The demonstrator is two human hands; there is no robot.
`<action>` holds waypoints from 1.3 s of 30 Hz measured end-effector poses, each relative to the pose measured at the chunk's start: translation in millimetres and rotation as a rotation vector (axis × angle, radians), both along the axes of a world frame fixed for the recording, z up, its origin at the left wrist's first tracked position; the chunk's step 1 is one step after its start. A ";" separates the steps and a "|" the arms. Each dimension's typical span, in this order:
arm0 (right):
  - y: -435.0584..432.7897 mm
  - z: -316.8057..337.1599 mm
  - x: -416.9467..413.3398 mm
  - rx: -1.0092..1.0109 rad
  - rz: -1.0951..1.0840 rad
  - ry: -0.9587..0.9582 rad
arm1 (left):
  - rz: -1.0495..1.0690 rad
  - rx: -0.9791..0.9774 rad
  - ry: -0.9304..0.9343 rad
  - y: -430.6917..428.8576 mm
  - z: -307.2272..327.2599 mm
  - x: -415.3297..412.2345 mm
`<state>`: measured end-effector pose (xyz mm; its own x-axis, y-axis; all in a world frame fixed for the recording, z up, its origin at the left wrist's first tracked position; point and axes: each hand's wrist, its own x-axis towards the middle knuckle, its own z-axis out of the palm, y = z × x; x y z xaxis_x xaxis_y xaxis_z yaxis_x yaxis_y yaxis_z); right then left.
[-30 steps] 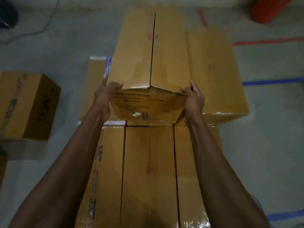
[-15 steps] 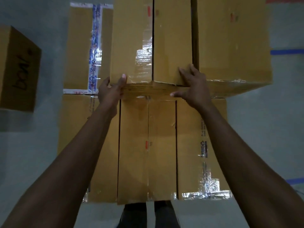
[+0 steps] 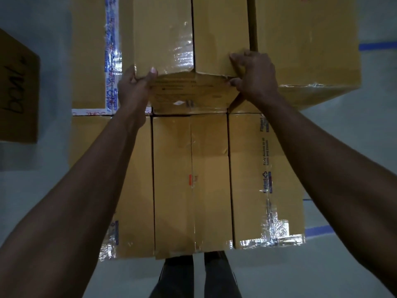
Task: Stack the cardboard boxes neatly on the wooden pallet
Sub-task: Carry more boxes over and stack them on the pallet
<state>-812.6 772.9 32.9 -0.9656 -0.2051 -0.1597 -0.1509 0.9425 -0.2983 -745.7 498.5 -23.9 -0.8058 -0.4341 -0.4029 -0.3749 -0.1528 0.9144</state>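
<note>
Both hands are on the cardboard box (image 3: 219, 29) I am placing: my left hand (image 3: 134, 87) wraps its near left corner, thumb laid on the top and fingers curled round the side, while my right hand (image 3: 255, 76) grips the near right corner, fingers hooked over the top edge and thumb against the bulging end face. My arms reach forward, close to straight, wrists bent down over the box. It lies on the upper tier, with a bigger box (image 3: 307, 39) just to its right and a dark slit between them. Left of it, a tier lower, sits a taped box (image 3: 90, 50), and below and nearer than it runs the lower row of boxes (image 3: 191, 179). The wooden pallet is hidden under the stack. I judge this to be the seating step. Next I need a short shove toward the right-hand neighbour to close the slit, squaring the near face with the seam beneath, before letting go. Whether its near end is fully down I cannot tell. Well to its left a loose box (image 3: 17, 87) waits on the floor.
</note>
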 end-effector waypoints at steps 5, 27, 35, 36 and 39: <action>-2.3 6.9 6.9 0.099 0.049 0.002 | -0.051 -0.086 -0.021 -2.4 -5.7 7.6; -9.4 5.7 13.6 -0.013 -0.085 -0.099 | -0.050 -0.078 -0.014 4.1 1.7 21.5; -8.3 2.0 16.0 0.033 -0.060 -0.086 | 0.020 -0.085 -0.009 16.9 6.2 25.2; -6.8 1.0 17.2 0.028 -0.060 -0.087 | 0.024 -0.075 0.001 17.8 6.0 26.8; -4.7 -3.3 19.5 0.019 -0.065 -0.084 | 0.020 -0.116 -0.017 18.0 4.0 26.8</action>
